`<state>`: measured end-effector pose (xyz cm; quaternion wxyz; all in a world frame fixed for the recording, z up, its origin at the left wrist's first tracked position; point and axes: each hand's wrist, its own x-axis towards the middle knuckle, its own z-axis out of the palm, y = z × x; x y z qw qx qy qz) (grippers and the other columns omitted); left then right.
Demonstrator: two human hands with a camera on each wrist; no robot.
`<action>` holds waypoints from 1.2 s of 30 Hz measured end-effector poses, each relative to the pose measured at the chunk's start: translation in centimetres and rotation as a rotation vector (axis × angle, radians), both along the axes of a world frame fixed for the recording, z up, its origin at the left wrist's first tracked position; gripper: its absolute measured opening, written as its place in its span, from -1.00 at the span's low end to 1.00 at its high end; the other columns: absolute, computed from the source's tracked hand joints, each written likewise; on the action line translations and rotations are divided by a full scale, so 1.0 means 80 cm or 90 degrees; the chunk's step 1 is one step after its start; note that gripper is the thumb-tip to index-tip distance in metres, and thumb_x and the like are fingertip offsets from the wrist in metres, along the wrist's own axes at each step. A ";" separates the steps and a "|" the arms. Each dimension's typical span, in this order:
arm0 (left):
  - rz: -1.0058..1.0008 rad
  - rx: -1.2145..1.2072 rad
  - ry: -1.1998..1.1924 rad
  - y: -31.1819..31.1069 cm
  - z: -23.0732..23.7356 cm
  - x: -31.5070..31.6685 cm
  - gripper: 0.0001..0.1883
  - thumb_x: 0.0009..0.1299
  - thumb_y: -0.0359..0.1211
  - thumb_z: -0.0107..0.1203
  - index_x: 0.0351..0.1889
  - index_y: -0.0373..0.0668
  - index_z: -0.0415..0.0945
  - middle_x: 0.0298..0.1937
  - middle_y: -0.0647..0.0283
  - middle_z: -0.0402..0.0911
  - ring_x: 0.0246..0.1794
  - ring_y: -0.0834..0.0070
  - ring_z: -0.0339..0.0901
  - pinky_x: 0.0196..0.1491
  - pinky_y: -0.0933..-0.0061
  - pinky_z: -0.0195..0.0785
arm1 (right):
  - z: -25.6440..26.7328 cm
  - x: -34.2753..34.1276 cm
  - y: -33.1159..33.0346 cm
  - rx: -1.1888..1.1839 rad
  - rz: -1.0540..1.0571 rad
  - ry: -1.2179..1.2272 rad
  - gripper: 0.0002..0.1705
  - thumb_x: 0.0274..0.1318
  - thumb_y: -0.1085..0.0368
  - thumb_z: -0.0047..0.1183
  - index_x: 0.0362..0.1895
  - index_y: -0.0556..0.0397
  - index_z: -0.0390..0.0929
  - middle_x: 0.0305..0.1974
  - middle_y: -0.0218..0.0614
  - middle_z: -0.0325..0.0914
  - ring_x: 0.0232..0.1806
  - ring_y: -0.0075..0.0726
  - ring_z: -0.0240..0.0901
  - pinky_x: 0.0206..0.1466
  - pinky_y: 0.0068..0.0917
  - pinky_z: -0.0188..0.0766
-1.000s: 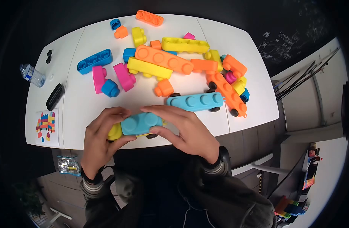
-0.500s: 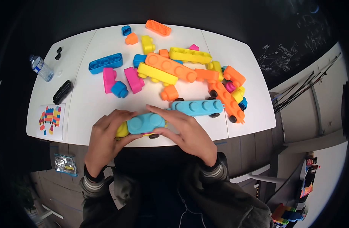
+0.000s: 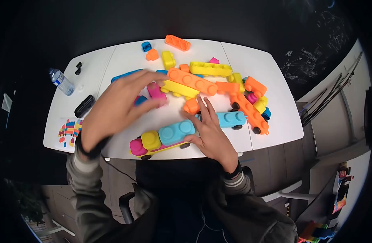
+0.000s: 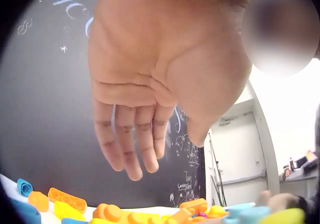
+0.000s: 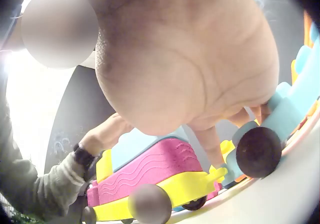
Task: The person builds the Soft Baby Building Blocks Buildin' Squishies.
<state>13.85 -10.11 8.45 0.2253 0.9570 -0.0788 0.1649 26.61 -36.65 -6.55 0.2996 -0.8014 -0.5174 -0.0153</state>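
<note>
My left hand (image 3: 115, 107) is raised over the table's left half, fingers extended and holding nothing; the left wrist view shows its bare palm (image 4: 160, 69). Below it stands a yellow wheeled base (image 5: 192, 188) with a pink block (image 5: 150, 169) on it. On top are a light blue block (image 3: 177, 133) and a yellow block (image 3: 151, 140), with a pink block (image 3: 137, 147) at the left end. My right hand (image 3: 212, 135) is spread at the right end of this car, beside a light blue wheeled base (image 3: 230, 119); whether its fingertips touch either is unclear.
An orange wheeled base (image 3: 248, 111) stands at the right. Orange (image 3: 192, 81), yellow (image 3: 210, 69) and pink (image 3: 156, 94) blocks are heaped behind. At the left are a bottle (image 3: 62, 82), a black case (image 3: 84, 106) and a picture sheet (image 3: 66, 128).
Both hands have let go of the light blue block. My left hand has risen and moved up over the table, uncovering the yellow and pink blocks; the right has spread its fingers.
</note>
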 end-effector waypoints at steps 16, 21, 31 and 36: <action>0.035 0.113 0.324 0.076 -0.120 0.326 -0.51 0.67 0.10 0.32 0.36 0.05 0.81 0.22 -0.10 0.88 0.32 -0.07 0.78 0.40 -0.03 0.60 | 0.002 -0.008 0.008 0.083 0.002 0.085 -0.06 0.34 -0.08 0.55 0.56 0.29 0.54 0.67 0.29 0.09 0.58 0.50 0.27 0.66 0.15 0.29; 0.020 0.208 0.270 0.072 -0.119 0.332 -0.37 0.60 0.05 0.43 0.54 0.03 0.66 0.35 -0.03 0.83 0.47 -0.04 0.72 0.51 -0.05 0.57 | -0.007 -0.001 0.014 0.099 0.008 0.078 -0.13 0.32 0.04 0.57 0.53 0.33 0.60 0.92 0.39 -0.36 0.68 0.64 0.27 0.72 0.18 0.29; -0.029 0.084 -0.206 0.000 -0.061 0.193 -0.49 0.60 -0.34 0.41 0.44 -0.24 0.52 0.30 -0.09 0.42 0.30 -0.08 0.61 0.20 0.04 0.70 | 0.012 -0.003 -0.005 0.146 -0.009 0.091 -0.09 0.18 0.07 0.64 0.55 0.22 0.65 0.79 -0.01 0.35 0.50 0.24 0.62 0.58 -0.03 0.54; 0.003 0.136 -0.317 -0.035 -0.025 0.056 -0.50 0.67 -0.27 0.39 0.46 -0.21 0.49 0.34 -0.07 0.50 0.32 -0.10 0.65 0.25 0.01 0.66 | 0.021 0.002 -0.010 0.221 -0.030 0.064 -0.06 0.05 0.23 0.67 0.56 0.13 0.67 0.63 -0.08 0.59 0.53 0.15 0.61 0.57 -0.02 0.53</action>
